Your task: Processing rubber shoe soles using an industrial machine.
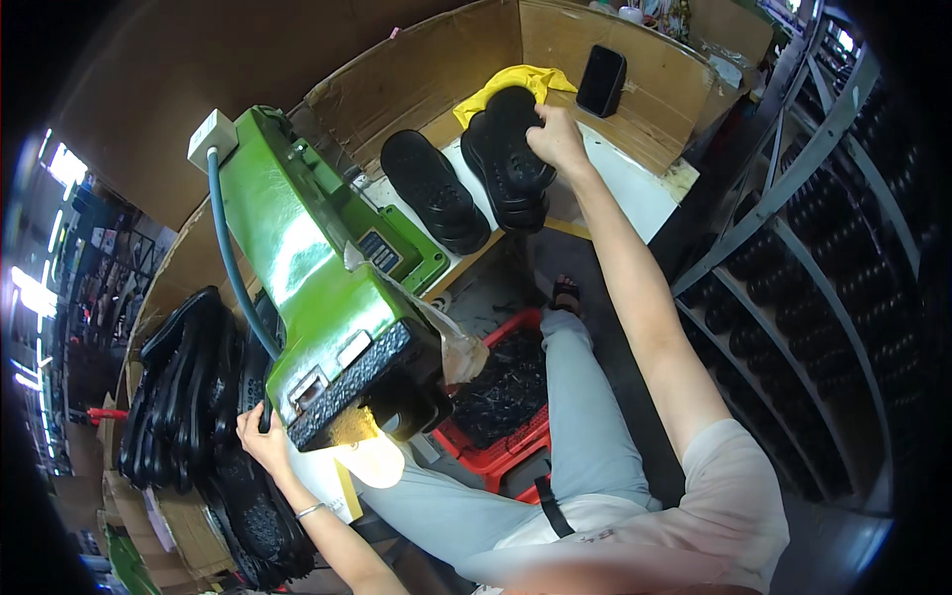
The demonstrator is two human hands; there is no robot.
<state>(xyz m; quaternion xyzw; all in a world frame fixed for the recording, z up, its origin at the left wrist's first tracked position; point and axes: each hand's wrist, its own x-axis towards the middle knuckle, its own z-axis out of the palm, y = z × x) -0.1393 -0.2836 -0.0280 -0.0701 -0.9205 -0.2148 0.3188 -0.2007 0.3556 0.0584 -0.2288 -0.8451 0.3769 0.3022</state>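
At the far side of the white table, my right hand [557,141] is closed at the edge of the top black clog [511,164] in a stack. Its fingertips seem to grip the rim. Another stack of black clogs [428,183], with small holes in the top one, lies left of it. My left hand [263,441] is beside the lit lower end of a green machine [302,253]. Its fingers close on the lower end of a black clog [255,382], partly hidden behind the machine. More black clogs [183,387] are piled just left of that hand.
A yellow cloth [540,77] and a dark phone-like object [602,81] are by the cardboard wall [654,109]. Below the table, a red basket [486,458] holds black scraps. A metal rack [783,193] full of black items stands at right. A blue-grey cable [226,248] hangs along the machine.
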